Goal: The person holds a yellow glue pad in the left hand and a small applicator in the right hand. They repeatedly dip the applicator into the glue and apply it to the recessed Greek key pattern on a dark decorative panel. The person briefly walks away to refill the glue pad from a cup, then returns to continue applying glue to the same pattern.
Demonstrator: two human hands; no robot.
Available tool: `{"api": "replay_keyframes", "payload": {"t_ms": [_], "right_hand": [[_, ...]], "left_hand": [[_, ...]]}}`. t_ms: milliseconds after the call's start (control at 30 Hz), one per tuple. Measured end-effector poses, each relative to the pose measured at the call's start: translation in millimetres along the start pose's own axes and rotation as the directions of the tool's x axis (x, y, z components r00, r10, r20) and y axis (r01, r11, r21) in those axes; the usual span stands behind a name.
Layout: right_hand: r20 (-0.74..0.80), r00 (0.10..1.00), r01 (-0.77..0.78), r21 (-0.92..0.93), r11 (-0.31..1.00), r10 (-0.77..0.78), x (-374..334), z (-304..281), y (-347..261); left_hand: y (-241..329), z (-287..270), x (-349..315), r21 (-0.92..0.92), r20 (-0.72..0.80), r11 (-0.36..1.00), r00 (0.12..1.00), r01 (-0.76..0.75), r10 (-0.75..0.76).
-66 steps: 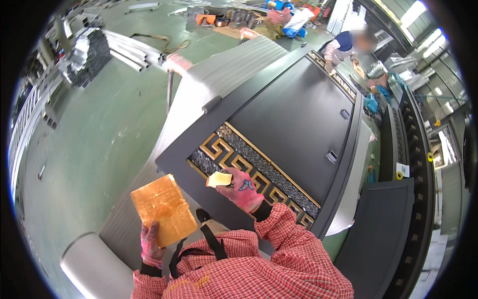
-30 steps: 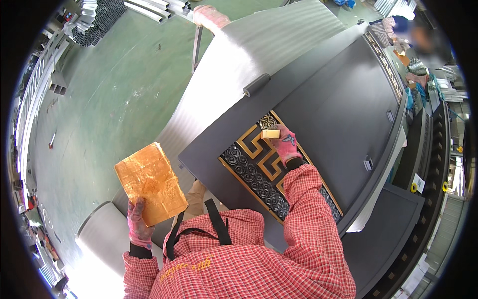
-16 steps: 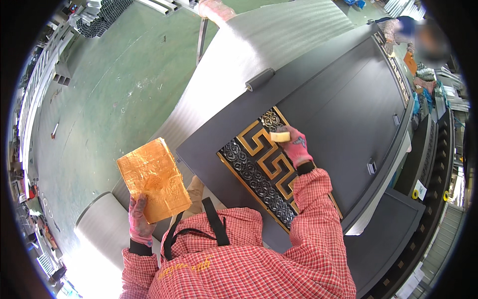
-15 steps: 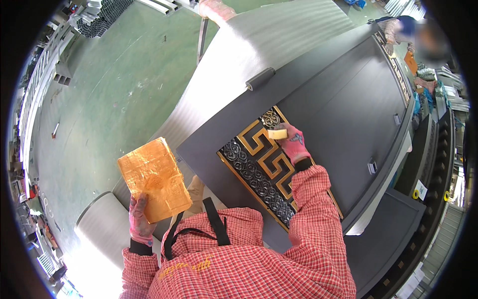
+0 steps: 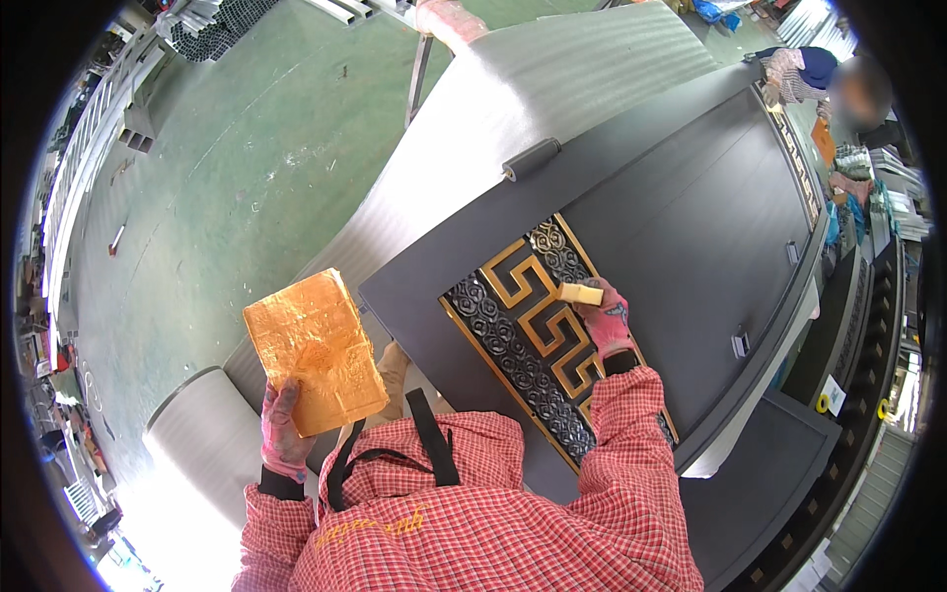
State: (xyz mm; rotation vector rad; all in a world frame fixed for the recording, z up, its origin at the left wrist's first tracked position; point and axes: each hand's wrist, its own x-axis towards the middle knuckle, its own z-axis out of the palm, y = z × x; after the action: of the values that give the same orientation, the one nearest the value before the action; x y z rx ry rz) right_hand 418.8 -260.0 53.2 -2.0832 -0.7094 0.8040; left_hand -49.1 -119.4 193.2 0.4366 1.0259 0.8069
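My left hand (image 5: 284, 429), in a pink, dark-stained glove, grips the lower edge of a flat rectangular board (image 5: 321, 345) coated in shiny gold-orange. My right hand (image 5: 610, 318), gloved in pink too, is closed around a small pale-yellow sponge (image 5: 580, 294). The sponge is over the right side of a carved band on a dark grey door panel (image 5: 681, 207). That band has a raised gold key pattern (image 5: 538, 326) between black scrollwork strips (image 5: 523, 370), bordered by gold lines. I cannot tell whether the sponge touches the relief.
A dark grey cylindrical piece (image 5: 533, 158) sits on the panel's far edge. White foam sheeting (image 5: 473, 109) lies beneath, and a foam roll (image 5: 202, 434) stands at left. At the far right end, a co-worker (image 5: 804, 74) leans over the panel. Metal tubes (image 5: 212, 30) are stacked far left.
My right hand and the sponge have moved right and nearer along the band, uncovering more of the scrollwork. The board remains in my left hand. The whole view has shifted slightly.
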Motion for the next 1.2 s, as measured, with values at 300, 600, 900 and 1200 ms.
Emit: {"api": "replay_keyframes", "payload": {"t_ms": [300,600,900,1200], "right_hand": [[-0.041,0.997,-0.063,0.002,0.998,0.063,-6.8,12.5,-20.8],[0.005,0.965,0.247,-0.338,0.908,-0.261,34.4,55.2,-47.0],[0.066,0.944,0.328,-0.308,0.893,-0.324,35.7,58.5,-43.9],[0.133,0.953,0.297,-0.207,0.932,-0.274,7.9,49.7,-35.3]], "left_hand": [[-1.0,1.3,-0.5,-0.012,0.007,1.0,1.0,-0.012,0.012],[-4.0,-5.3,2.0,-0.007,-0.003,1.0,1.0,-0.022,0.022],[-3.7,-8.8,2.9,-0.037,0.0,0.999,1.0,0.001,-0.002],[-2.8,-6.3,3.8,-0.018,-0.02,1.0,1.0,0.0,0.0]]}}
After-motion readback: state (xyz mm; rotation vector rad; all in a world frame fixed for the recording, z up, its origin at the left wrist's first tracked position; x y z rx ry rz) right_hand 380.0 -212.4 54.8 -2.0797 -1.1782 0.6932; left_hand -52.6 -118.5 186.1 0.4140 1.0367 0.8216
